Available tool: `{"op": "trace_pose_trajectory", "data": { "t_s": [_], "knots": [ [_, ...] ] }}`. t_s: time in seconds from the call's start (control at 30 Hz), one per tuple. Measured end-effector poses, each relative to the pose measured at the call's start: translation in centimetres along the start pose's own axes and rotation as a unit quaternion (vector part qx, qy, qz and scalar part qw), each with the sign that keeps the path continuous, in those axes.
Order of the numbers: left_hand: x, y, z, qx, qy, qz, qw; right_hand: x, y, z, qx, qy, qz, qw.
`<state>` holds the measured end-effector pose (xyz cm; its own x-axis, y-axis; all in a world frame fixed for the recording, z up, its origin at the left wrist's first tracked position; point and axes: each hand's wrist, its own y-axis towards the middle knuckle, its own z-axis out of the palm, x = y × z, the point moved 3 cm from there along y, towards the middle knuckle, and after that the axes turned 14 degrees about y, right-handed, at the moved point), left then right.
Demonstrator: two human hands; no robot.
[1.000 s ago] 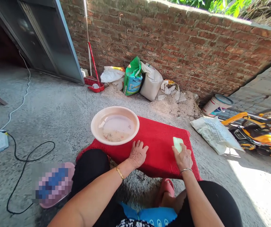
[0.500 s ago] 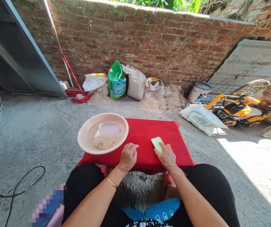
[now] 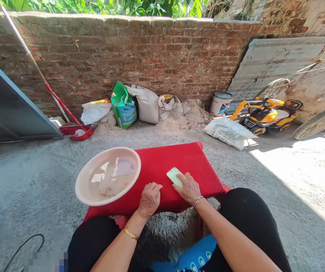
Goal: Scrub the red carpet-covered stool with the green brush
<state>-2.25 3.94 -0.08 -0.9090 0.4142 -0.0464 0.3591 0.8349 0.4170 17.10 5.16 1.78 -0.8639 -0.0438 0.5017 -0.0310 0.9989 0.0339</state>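
My right hand [image 3: 189,189] grips the lower end of a pale green phone [image 3: 175,176], thumb on one side and fingers on the other. The phone is on or just over the red cloth [image 3: 165,154] of a low table; I cannot tell whether it touches. My left hand [image 3: 149,198] rests at the table's near edge with its fingers curled together, and nothing shows in it. Left of that hand stands a wide pinkish basin [image 3: 81,189] of water, with small brownish bits at the bottom.
Along the brick wall [image 3: 162,56] stand a green sack [image 3: 125,109], a white sack [image 3: 148,105], a pail [image 3: 220,104] and a red dustpan [image 3: 81,134]. At right are a flat white bag [image 3: 229,132] and a yellow ride-on toy [image 3: 267,117]. My knees flank the table.
The view has swung to the right and upward, so the table and basin appear farther left. My right hand keeps its hold on the phone, which looks more slanted; the left hand stays curled.
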Motion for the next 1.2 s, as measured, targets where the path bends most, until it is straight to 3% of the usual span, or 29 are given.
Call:
{"op": "trace_pose_trajectory", "data": {
  "t_s": [0.1,0.17,0.3,0.43,0.53,0.67,0.77,0.87,1.0,1.13,1.2],
  "knots": [
    [0.5,-0.3,0.4,0.019,0.023,-0.008,1.000,-3.8,1.4,-2.7,-0.040,-0.007,0.117,0.992],
    [1.0,-0.6,0.6,0.027,0.051,-0.029,0.998,-5.5,1.6,-3.7,-0.053,-0.003,0.159,0.986],
    [2.0,-1.7,-0.1,0.071,0.104,-0.051,0.991,-6.6,1.3,-4.1,-0.047,0.008,0.154,0.987],
    [3.3,-4.0,-2.1,0.148,0.144,-0.064,0.976,-6.2,1.6,-4.1,-0.007,0.015,0.157,0.987],
    [4.5,-6.0,-3.3,0.200,0.180,-0.119,0.956,-3.9,1.4,-3.4,0.000,0.024,0.115,0.993],
    [5.1,-8.0,-2.7,0.244,0.223,-0.156,0.931,2.4,-0.1,0.4,0.009,0.064,-0.037,0.997],
    [4.7,-8.6,-1.5,0.236,0.257,-0.164,0.923,7.0,-1.4,4.0,0.022,0.087,-0.106,0.990],
    [4.2,-8.7,-0.7,0.216,0.274,-0.162,0.923,9.2,-1.9,6.1,0.033,0.078,-0.118,0.989],
    [3.8,-8.6,-0.4,0.214,0.268,-0.159,0.926,6.8,-1.5,4.8,0.024,0.029,-0.081,0.996],
    [3.0,-8.3,-0.2,0.210,0.269,-0.169,0.925,2.1,-1.1,1.1,-0.004,-0.004,0.049,0.999],
    [2.5,-8.2,0.2,0.212,0.270,-0.185,0.921,1.8,-1.2,0.6,-0.009,-0.002,0.077,0.997]
  ]
}}
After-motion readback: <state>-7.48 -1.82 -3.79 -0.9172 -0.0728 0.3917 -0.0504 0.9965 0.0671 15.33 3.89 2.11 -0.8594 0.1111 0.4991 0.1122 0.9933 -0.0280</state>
